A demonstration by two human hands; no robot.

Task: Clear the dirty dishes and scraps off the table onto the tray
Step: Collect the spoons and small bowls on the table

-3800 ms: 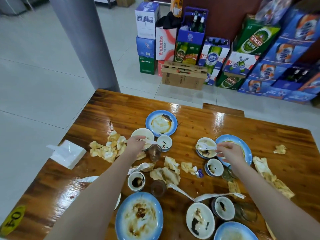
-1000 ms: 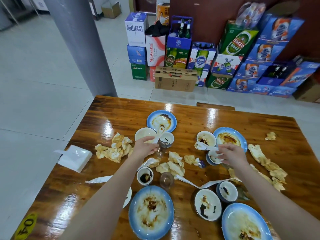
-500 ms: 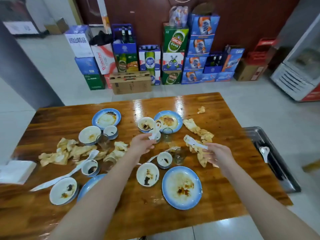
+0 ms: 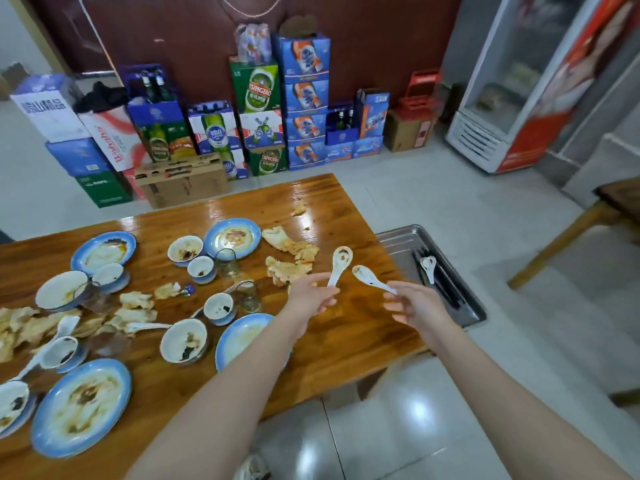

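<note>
My left hand (image 4: 311,297) holds a white soup spoon (image 4: 341,259) by its handle, bowl up, above the right end of the wooden table (image 4: 346,334). A second dirty white spoon (image 4: 369,278) is gripped in my right hand (image 4: 414,304) near the table's right edge. Beyond that edge sits a metal tray (image 4: 401,240) with one white spoon (image 4: 428,266) and dark chopsticks in it. Dirty blue-rimmed plates (image 4: 81,405), small bowls (image 4: 183,339), glasses (image 4: 247,296) and crumpled napkin scraps (image 4: 291,251) cover the table's left and middle.
Stacked beer and drink cartons (image 4: 263,109) line the far wall behind the table. A glass-door fridge (image 4: 512,98) stands at the right. Part of another wooden table (image 4: 620,199) shows at the right edge, over tiled floor.
Both hands lifted spoons off the dishes and carried them to the right, toward the tray. My view has swung right, bringing the tray and fridge into sight.
</note>
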